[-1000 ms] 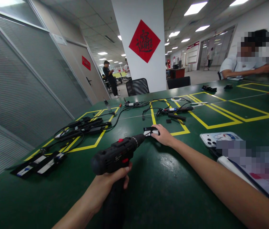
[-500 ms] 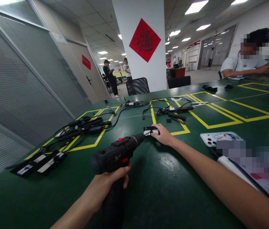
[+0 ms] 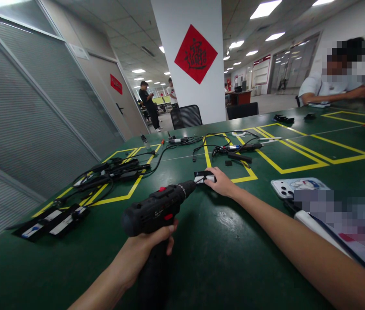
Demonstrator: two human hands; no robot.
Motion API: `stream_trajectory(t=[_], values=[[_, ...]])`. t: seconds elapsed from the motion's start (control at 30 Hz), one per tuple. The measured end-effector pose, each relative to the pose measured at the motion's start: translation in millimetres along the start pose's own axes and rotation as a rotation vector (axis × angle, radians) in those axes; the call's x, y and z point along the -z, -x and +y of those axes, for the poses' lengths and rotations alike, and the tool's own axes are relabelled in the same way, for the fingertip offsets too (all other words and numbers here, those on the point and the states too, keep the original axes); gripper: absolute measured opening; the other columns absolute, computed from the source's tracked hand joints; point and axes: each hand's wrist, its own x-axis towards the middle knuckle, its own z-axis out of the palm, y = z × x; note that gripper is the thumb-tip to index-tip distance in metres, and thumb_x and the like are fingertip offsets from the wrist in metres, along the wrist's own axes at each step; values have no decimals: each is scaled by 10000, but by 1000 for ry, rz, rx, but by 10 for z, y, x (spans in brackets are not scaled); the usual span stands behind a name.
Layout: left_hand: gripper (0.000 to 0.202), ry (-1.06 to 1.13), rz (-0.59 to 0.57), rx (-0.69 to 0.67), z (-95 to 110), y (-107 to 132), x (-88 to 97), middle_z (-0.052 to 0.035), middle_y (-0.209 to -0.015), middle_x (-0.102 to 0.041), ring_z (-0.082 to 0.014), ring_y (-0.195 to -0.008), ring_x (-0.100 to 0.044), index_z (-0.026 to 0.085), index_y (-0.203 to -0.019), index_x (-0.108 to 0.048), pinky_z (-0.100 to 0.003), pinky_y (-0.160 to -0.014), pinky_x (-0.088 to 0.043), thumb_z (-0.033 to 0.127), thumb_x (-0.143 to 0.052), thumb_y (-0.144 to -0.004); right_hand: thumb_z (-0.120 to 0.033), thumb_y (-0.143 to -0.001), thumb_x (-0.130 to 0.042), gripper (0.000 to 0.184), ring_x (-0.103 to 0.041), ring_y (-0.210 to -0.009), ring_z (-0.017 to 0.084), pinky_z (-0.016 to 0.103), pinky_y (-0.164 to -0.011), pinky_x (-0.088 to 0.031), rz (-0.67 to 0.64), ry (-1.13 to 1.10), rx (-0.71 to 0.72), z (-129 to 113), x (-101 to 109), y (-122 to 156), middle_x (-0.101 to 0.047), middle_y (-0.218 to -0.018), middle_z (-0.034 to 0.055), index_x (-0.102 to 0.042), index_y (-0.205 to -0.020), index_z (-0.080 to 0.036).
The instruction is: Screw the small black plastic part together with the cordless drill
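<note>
My left hand (image 3: pixel 156 241) is wrapped round the grip of a black cordless drill (image 3: pixel 156 207) with red buttons. The drill points away and to the right, its chuck close to a small black-and-white block (image 3: pixel 199 177). Whether the tip touches that block cannot be made out. My right hand (image 3: pixel 220 182) pinches the block's right end on the green table (image 3: pixel 214 241). The block's exact kind is unclear, and fingers cover part of it.
Left lie tangled black cables (image 3: pixel 114 168) and two black-and-white flat pieces (image 3: pixel 67 220). Beyond my right hand are a pen-shaped tool (image 3: pixel 237 147) with cables and yellow tape outlines (image 3: pixel 298 168). A phone (image 3: pixel 298 184) lies right; a person (image 3: pixel 334 90) sits at the far right.
Almost nothing differs. Both hands, the drill and the block hold their places; the whole view has shifted very slightly.
</note>
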Motion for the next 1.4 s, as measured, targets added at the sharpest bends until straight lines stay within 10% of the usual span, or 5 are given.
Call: stream_trajectory(t=[1.4], values=[[318,19,81,9,86,19,-83,4,-512,-582,-173,-522,-498,154,-868,-628,-274,-550,-347,428,-634,-707,-293,-787,-586,417,-545,-939,174,310,-896,-408,-2,-4,-13,-21,11,-3,-509,-1070,55,-520,-1190,-206]])
